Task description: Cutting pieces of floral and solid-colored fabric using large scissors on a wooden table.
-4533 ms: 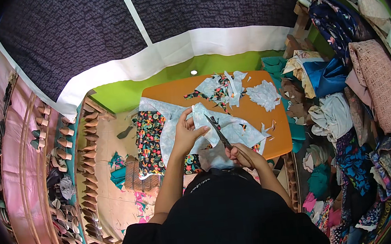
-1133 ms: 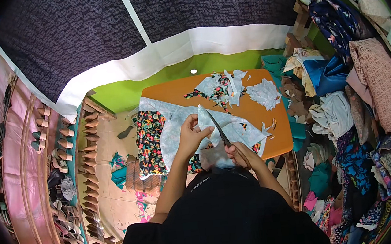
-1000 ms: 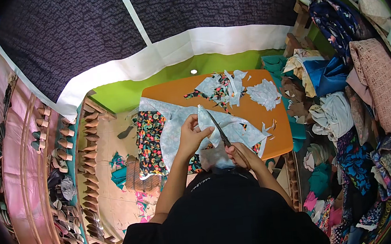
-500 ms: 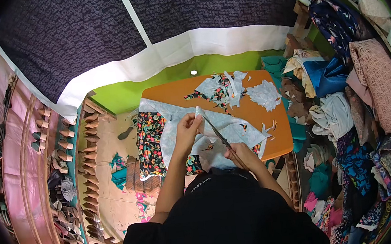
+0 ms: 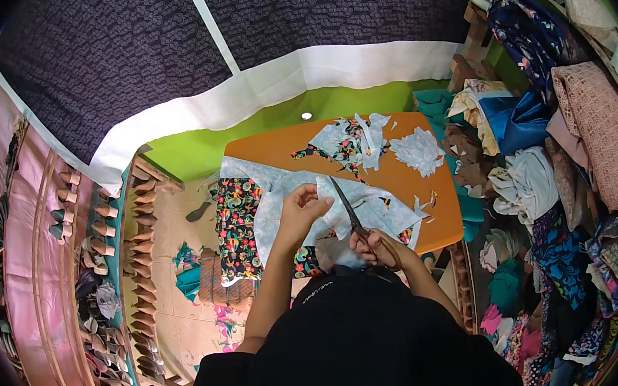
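My right hand (image 5: pixel 375 249) is closed around the handles of long dark scissors (image 5: pixel 349 209), whose blades point away from me over the cloth. The blades look nearly closed. My left hand (image 5: pixel 306 209) pinches the edge of a pale piece (image 5: pixel 332 204) just left of the blades; whether it is cloth or paper I cannot tell. Beneath both hands a printed cloth (image 5: pixel 239 222) lies spread with much of its pale back (image 5: pixel 268 189) up, and its dark floral side shows at the left. The cloth covers the near left part of an orange table (image 5: pixel 260 145).
Floral and pale scraps (image 5: pixel 352 138) and a heap of whitish cuttings (image 5: pixel 418 151) lie on the table's far side. Shoe lasts (image 5: pixel 143 283) line racks at the left. Folded and crumpled fabrics (image 5: pixel 524 187) crowd the right. A dark patterned curtain (image 5: pixel 125 62) hangs ahead.
The scissors have shifted right, their tips now apart from my left fingers. My left hand has moved slightly right and nearer, and more of the pale piece shows beside it.
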A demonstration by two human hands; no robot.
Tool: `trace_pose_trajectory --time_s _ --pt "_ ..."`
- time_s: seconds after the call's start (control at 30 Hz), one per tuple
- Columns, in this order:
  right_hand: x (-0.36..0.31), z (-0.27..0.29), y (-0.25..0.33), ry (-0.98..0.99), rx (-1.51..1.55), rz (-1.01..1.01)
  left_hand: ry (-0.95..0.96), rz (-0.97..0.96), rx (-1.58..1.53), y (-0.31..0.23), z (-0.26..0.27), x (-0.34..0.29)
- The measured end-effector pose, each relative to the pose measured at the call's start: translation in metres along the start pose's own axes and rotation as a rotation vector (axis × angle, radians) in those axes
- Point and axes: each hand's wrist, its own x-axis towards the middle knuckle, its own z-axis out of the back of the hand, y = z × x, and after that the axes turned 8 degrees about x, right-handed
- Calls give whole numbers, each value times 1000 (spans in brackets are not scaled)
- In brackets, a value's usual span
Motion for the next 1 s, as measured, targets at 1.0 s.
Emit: trace_pose_trajectory --time_s 1.0 --pt "-6 -16 17 -146 -452 201 84 13 49 1 -1 -5"
